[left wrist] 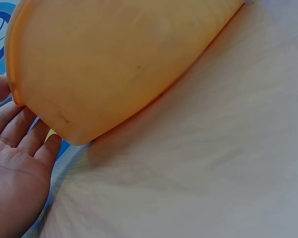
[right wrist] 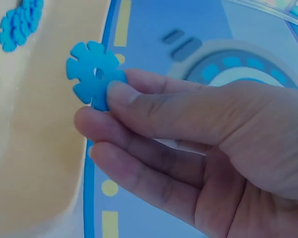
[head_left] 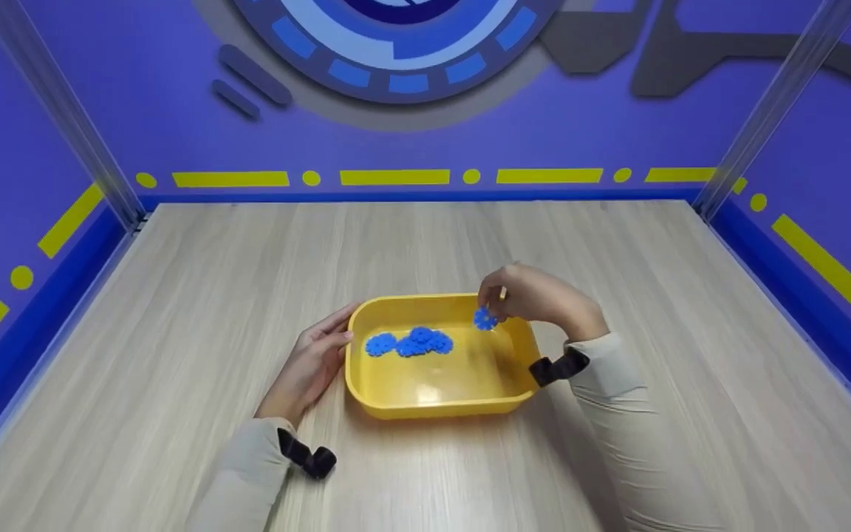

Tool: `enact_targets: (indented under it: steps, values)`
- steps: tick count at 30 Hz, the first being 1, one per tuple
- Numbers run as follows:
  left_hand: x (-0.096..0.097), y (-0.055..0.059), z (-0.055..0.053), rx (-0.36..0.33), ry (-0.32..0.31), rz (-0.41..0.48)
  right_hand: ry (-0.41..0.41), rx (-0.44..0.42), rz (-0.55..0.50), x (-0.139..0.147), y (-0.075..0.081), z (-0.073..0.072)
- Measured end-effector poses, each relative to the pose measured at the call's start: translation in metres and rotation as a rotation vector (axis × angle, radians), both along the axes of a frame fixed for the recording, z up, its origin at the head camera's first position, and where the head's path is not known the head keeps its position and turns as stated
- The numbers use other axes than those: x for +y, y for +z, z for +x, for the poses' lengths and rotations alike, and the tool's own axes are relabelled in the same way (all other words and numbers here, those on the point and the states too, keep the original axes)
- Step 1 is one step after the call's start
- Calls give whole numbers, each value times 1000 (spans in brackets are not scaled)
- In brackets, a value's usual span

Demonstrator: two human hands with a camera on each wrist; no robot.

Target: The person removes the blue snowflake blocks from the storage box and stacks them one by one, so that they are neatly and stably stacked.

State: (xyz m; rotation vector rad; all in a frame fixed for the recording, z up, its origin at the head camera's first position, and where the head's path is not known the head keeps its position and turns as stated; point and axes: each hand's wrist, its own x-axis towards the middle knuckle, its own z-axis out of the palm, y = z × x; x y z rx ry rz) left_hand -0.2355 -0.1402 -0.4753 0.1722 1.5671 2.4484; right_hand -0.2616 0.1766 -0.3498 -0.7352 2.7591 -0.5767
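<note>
A yellow plastic bin (head_left: 425, 406) sits on the table, and several blue snowflake discs (head_left: 418, 342) lie in its left half. At its left end my left hand (head_left: 315, 362) holds the wall, thumb at the rim and fingers along the outside. In the left wrist view the bin's outer wall (left wrist: 129, 64) covers part of those fingers. Over the bin's far right corner, my right hand (head_left: 536, 294) pinches one blue snowflake disc (head_left: 484, 318). The right wrist view shows this disc (right wrist: 93, 64) held by its edge between thumb and fingers, its slots and centre hole visible.
The pale wood-grain table (head_left: 248, 258) surrounds the bin. Blue printed panels (head_left: 411, 148) stand at the back and both sides, with clear posts (head_left: 773, 103) at the back corners. A black wrist mount (head_left: 558, 366) on the right sleeve is close to the bin's right rim.
</note>
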Motion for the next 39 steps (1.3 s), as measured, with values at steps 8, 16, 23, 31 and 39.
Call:
enact_targets:
  steps: [8,16,23,31,39]
  values:
    - [1,0,0,1,9,3,-74,57,-124,28,-8,0]
    - [1,-2,1,9,0,-4,-188,96,-264,58,-29,-1]
    - [0,-1,0,1,8,-2,-311,68,-334,83,-44,1]
    - [1,-1,0,7,14,-15,-352,25,-322,104,-62,1]
    - [1,0,0,-2,15,-10,-392,-33,-287,113,-74,-3]
